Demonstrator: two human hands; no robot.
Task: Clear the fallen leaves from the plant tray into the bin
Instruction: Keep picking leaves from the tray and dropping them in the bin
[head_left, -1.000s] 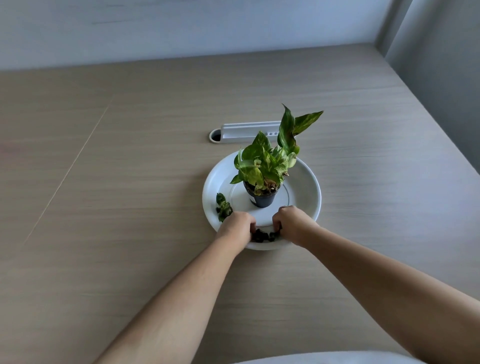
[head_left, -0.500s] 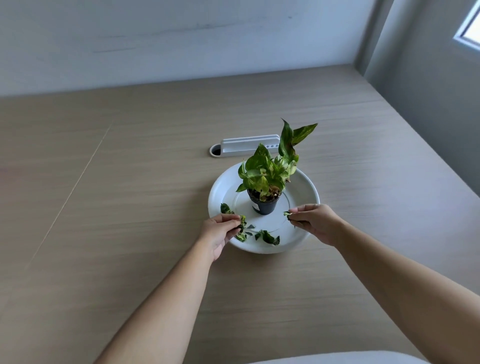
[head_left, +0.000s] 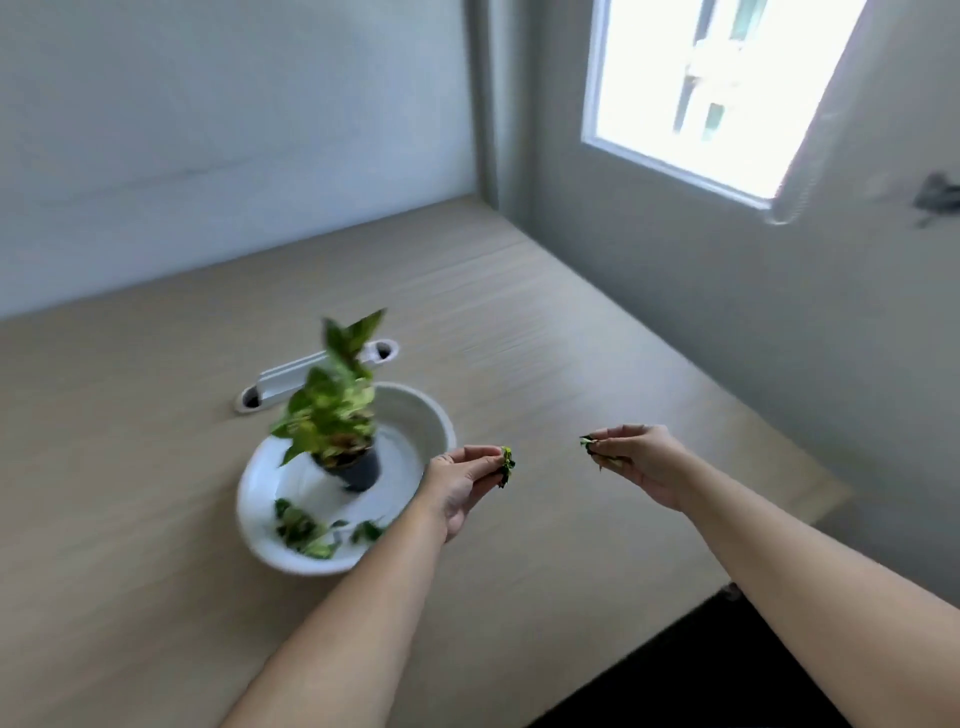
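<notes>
Green leaf bits (head_left: 505, 466) pinched over bare wooden tabletop (head_left: 545, 364).

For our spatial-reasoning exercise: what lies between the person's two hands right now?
In the head view, nothing lies between the left hand and right hand except bare wooden tabletop below them. Each hand pinches a few leaves.

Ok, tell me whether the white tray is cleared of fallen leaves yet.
Not cleared. A cluster of fallen leaves lies on the near side of the tray, in front of the pot, though both hands hold bits.
</notes>
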